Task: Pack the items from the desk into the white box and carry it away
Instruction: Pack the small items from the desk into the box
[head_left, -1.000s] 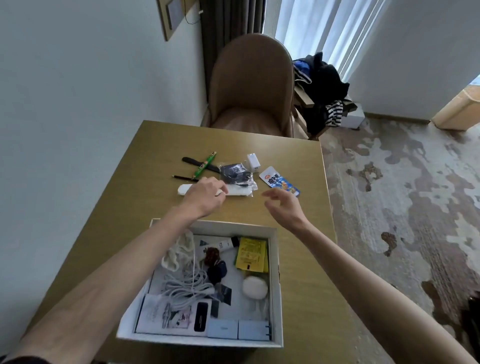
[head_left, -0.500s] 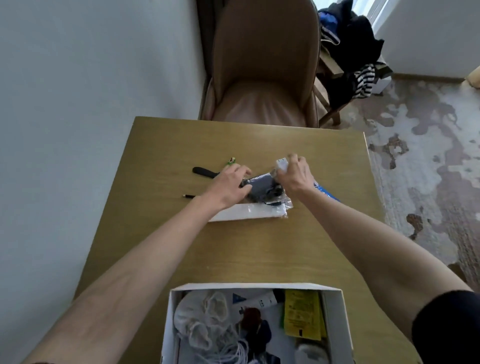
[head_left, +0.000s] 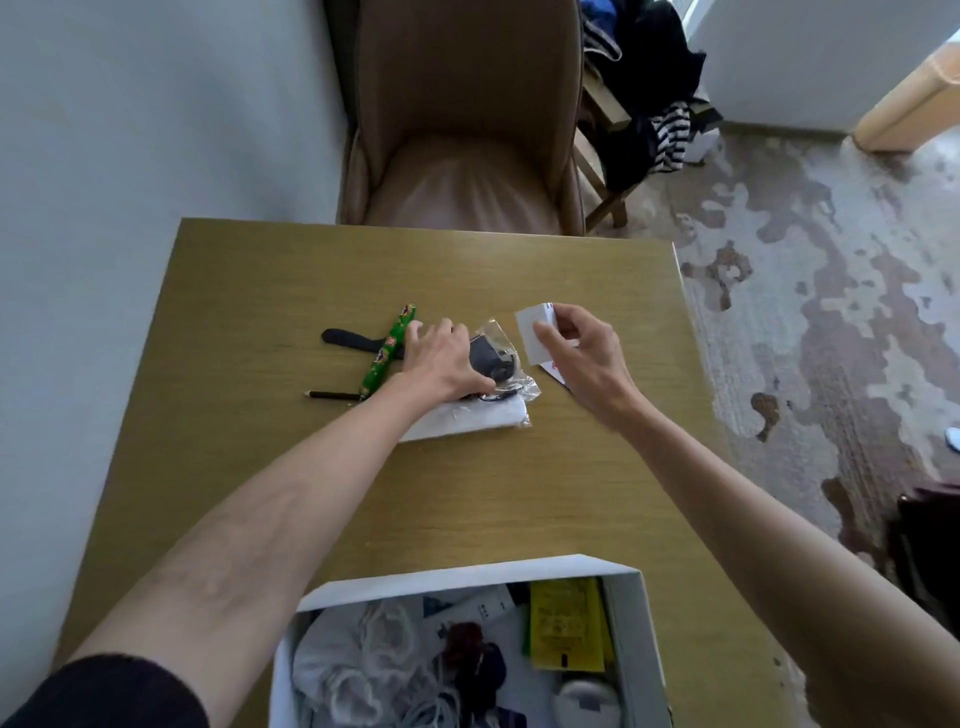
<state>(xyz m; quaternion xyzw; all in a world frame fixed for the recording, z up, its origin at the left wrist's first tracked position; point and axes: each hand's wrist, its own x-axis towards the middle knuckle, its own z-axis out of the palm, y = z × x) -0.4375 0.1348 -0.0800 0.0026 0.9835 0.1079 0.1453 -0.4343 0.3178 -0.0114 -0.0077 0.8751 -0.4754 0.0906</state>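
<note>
One green pen (head_left: 387, 357) is lying tip-away on the tabletop (head_left: 519, 493); right hand (head_left: 582, 358) is pinching one white card (head_left: 535, 332), left hand (head_left: 441, 361) is pressing one clear bag (head_left: 506, 364).

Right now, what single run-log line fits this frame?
stage: gathering desk items | right hand: holds small white block, lifted | left hand: on clear bag | white box: open, partly filled

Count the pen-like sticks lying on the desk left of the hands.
2: a green pen lying diagonally, and a thin black pencil at its near end. Others may be hidden under the left hand.
</note>
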